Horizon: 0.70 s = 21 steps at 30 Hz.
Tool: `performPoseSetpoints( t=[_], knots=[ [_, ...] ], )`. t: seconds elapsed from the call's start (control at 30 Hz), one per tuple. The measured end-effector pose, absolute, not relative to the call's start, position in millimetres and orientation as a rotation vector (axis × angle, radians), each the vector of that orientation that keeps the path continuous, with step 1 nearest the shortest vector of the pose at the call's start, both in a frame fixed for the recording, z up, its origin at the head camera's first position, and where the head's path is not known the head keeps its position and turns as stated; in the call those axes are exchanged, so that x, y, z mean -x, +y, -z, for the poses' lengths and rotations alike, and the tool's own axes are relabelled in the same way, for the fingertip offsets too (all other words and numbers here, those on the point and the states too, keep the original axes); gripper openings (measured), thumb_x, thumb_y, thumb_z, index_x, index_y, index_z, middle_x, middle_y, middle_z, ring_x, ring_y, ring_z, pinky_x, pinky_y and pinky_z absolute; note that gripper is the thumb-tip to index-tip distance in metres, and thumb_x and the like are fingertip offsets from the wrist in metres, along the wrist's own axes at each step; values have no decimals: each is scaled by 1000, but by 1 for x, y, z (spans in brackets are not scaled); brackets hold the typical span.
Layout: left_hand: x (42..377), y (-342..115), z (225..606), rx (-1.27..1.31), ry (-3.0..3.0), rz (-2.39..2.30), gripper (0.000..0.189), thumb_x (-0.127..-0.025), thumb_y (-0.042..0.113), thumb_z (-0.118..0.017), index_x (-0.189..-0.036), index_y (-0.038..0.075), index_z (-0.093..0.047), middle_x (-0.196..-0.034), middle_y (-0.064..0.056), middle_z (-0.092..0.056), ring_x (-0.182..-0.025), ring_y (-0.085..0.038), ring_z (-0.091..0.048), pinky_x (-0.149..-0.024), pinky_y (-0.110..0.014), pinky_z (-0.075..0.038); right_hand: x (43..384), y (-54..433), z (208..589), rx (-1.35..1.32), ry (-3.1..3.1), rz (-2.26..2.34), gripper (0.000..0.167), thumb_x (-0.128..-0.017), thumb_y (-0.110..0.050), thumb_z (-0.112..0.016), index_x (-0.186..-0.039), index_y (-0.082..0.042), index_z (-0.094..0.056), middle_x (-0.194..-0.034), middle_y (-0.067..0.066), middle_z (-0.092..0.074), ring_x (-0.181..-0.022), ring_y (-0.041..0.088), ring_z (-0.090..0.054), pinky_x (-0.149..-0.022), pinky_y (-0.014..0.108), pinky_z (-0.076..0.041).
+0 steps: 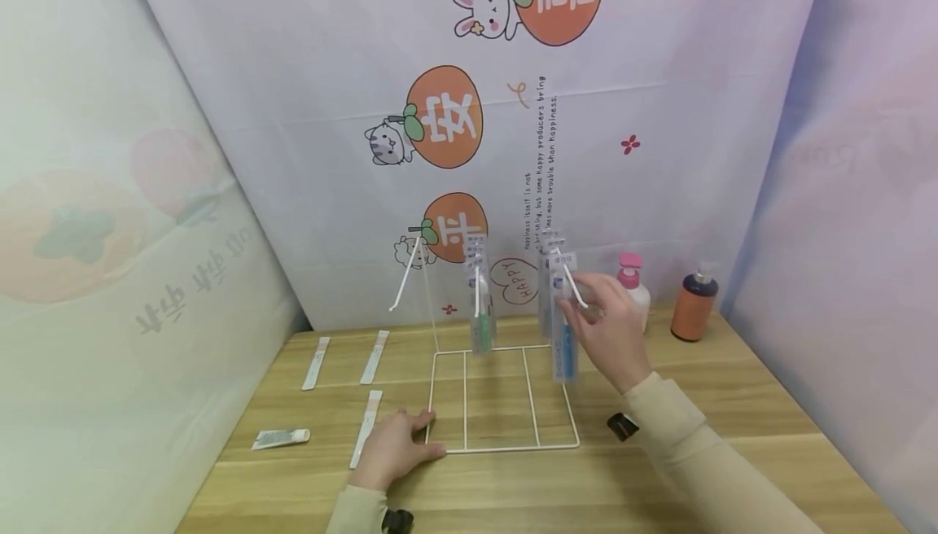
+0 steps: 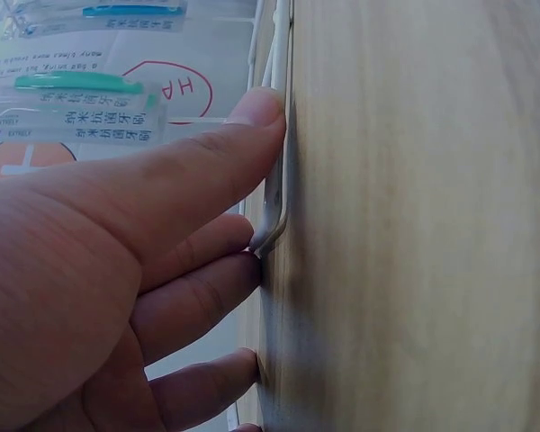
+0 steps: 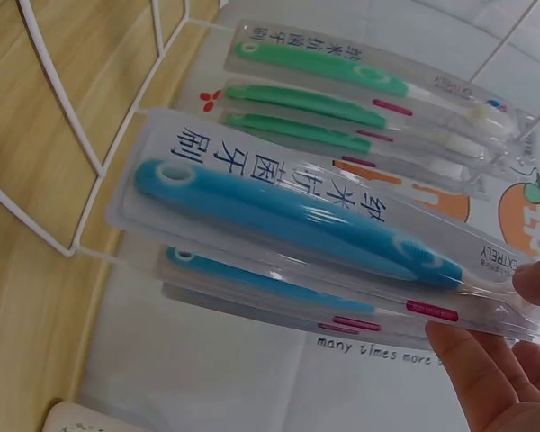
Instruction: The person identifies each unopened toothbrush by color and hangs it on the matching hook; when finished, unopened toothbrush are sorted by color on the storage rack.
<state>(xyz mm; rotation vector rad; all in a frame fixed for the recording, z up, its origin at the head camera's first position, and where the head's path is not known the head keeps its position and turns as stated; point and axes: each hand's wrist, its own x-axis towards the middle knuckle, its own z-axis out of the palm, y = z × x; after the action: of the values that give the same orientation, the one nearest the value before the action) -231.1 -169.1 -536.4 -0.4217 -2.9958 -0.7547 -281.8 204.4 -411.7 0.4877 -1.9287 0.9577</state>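
Note:
A white wire display rack (image 1: pixel 506 451) stands on the wooden table, with three hooks at its top. My left hand (image 1: pixel 396 446) holds its front left base corner, thumb (image 2: pixel 256 110) on the front wire and fingers round the side. At the right hook, my right hand (image 1: pixel 607 329) pinches a packaged blue toothbrush (image 3: pixel 288 220) near the top of its clear pack, thumb on one face and fingers on the other. More blue toothbrush packs (image 3: pixel 270 286) hang behind it. Packaged green toothbrushes (image 3: pixel 315 67) hang from the middle hook. The left hook (image 1: pixel 405 273) carries nothing.
Several slim white packets (image 1: pixel 315 363) and a small tube (image 1: pixel 281 438) lie left of the rack. At the back right stand a white bottle with a pink pump (image 1: pixel 632 273) and an orange-and-dark bottle (image 1: pixel 693 306). Printed cloth (image 1: pixel 330 192) encloses the back and sides.

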Motion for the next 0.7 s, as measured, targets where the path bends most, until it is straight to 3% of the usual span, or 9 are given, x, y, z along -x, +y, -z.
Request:
performPoseSetpoints(
  t=[0.2,0.47,0.7],
  knots=[
    [232,-168,537,417,-2987,751,68,-80,50,-93,-133,9,-78,-133,-17,-74,-128,-57,-62,-101,-70,-52,297,200,414,-464,-1920,-941,42,-88,-1,-89,-125,2,-70,-117,20,-69,-96,33,-76,-74,26,-63],
    [233,-168,539,408,-2992,752,68,-80,49,-94,-133,9,-78,-134,-18,-73,-129,-56,-62,-102,-70,-51,306,197,416,-433,-1914,-962,43,-88,-2,-89,-126,1,-69,-119,21,-67,-100,37,-73,-84,49,-65],
    [232,-169,539,398,-2991,757,68,-80,49,-94,-133,10,-78,-135,-21,-72,-130,-56,-61,-102,-69,-52,310,197,417,-436,-1913,-985,42,-88,0,-87,-126,1,-68,-120,21,-67,-102,42,-73,-85,54,-64]
  ],
)
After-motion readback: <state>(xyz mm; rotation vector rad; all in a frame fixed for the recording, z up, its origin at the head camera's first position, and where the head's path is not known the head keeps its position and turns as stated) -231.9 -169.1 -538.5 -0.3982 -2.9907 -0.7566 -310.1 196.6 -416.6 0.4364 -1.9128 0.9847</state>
